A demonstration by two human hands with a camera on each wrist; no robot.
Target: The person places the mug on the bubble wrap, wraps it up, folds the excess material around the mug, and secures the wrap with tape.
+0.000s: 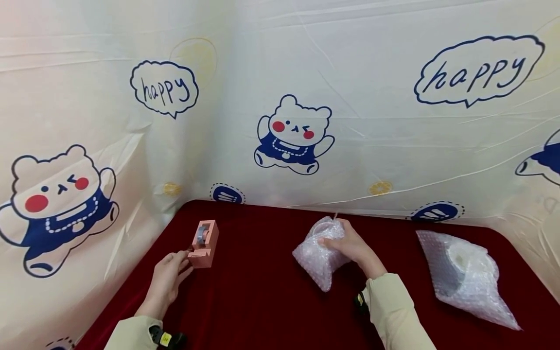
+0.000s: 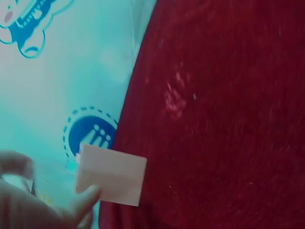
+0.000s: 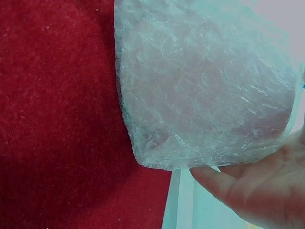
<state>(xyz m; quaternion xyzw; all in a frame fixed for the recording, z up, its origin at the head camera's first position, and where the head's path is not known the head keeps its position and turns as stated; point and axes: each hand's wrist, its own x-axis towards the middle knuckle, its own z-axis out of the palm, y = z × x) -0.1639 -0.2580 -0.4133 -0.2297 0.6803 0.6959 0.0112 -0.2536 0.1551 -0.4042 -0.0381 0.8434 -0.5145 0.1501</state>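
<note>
A pink tape dispenser [image 1: 202, 257] with a roll of tape [image 1: 202, 234] in it stands on the left of the table. My left hand [image 1: 168, 277] is at its near left corner; a fingertip overlaps the pink end face [image 2: 114, 174] in the left wrist view. Whether these fingers pinch the tape or the dispenser does not show. Near the middle, my right hand [image 1: 350, 243] grips a bubble-wrapped package [image 1: 317, 253], thumb on the near face, the other fingers hidden behind it. The clear wrap [image 3: 200, 86] fills much of the right wrist view. What lies inside is blurred.
A second bubble-wrapped package [image 1: 470, 277], with something white and round inside, lies at the right. Dark red cloth [image 1: 258, 301] covers the table. A white printed curtain [image 1: 372, 146] rises along the back and both sides.
</note>
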